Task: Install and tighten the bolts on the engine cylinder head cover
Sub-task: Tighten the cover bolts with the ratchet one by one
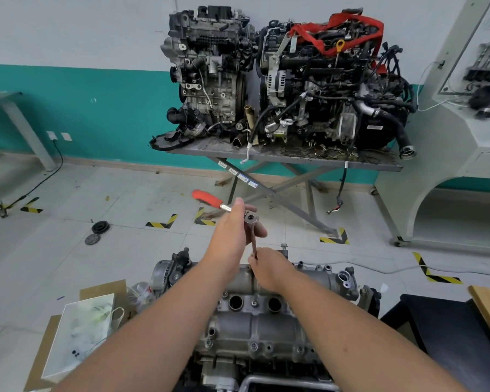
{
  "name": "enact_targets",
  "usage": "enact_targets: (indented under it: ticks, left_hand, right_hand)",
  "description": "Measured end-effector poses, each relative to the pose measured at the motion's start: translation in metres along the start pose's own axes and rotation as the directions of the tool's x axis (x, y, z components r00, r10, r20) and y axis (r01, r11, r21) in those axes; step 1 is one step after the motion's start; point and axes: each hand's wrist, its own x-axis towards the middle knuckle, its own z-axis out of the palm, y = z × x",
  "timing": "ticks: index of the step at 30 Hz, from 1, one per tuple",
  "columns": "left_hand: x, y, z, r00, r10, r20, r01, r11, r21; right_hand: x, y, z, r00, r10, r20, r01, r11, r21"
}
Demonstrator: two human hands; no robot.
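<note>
Two bare forearms reach forward from the bottom corners and meet above the grey cast-metal engine cylinder head cover (262, 321), which lies lengthwise near the bottom centre, with round dark plug wells and small bolts along its flanges. Beyond the cover, against the white-and-teal wall, a grey metal surface on crossed legs (280, 157) carries two large dirty car engines (289, 80), the one on the right draped with a red strap. Left of the cover sits flattened brown cardboard with a white paper bag (79, 338) on it. On the tiled floor farther left of the cover lie two black round discs (96, 232).

Over the cover's far edge the left hand (234, 230) is raised, wrist straight, fingers curled round the head end of a ratchet wrench with a red handle (210, 200); the handle sticks out to the left past the thumb. A thin dark extension bar (253, 244) drops from the ratchet head toward the cover. The right hand (269, 268) sits lower, just above the cover's far edge, knuckles up, fingertips pinching the bar's lower end. The hands are close, one above the other, not touching.
</note>
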Motion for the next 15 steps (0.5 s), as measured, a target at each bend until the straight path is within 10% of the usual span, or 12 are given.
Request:
enact_targets:
  ticks: [8,15]
  left_hand:
    - [0.005,0.044,-0.004,0.983,-0.092,0.158,-0.001,0.863,0.506]
    - [-0.001,0.057,0.004,0.966,0.051,0.254,-0.245,0.502,0.829]
  right_hand:
    - [-0.001,0.001,0.001,0.999,-0.037,-0.016,0.037,0.999,-0.004]
    - [-0.001,0.002,0.001,0.999,-0.040,-0.002,0.040,0.999,-0.015]
